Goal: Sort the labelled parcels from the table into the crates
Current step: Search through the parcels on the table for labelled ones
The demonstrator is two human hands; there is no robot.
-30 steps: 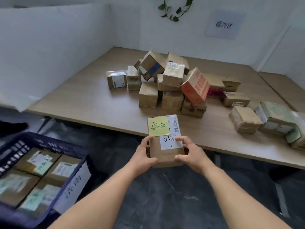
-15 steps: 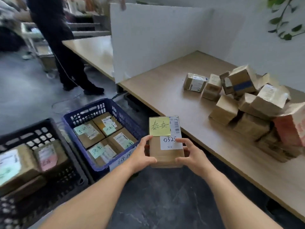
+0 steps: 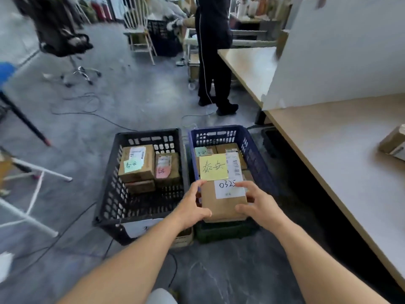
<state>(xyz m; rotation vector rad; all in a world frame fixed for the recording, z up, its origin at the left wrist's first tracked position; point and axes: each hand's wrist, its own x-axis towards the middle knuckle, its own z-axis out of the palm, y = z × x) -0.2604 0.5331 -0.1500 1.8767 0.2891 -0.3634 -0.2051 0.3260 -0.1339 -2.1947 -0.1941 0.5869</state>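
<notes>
1. Both hands hold one brown parcel [image 3: 222, 205] by its side edges, in the air over the near end of the blue crate [image 3: 252, 148].
2. Left hand [image 3: 192, 207] grips the parcel's left edge, thumb on the top face, fingers curled under.
3. Right hand [image 3: 256, 205] grips the right edge, thumb on the top face near the bottom, fingers on the white label [image 3: 229, 189] reading "0325".
4. Yellow sticky note [image 3: 213, 167] with handwriting sits on the parcel's far half, barcode label beside it.
5. Blue crate holds parcels, mostly hidden behind the held one; a green note [image 3: 201, 151] shows at its far left.
6. Black crate [image 3: 109, 194] stands just left of the blue one, walls nearly touching; it holds a box with a green note [image 3: 137, 163] and a box with a pink note [image 3: 167, 166]; its near half is open.
7. Tabletop [image 3: 341, 154] edge runs along the right, near the blue crate; one parcel [image 3: 393, 142] lies at its right border.
8. White divider board [image 3: 341, 51] stands on the tabletop.
9. Open grey floor [image 3: 135, 102] beyond the crates, cables lying across it.
10. A person in dark clothes [image 3: 213, 51] stands beyond the crates by the far table.
</notes>
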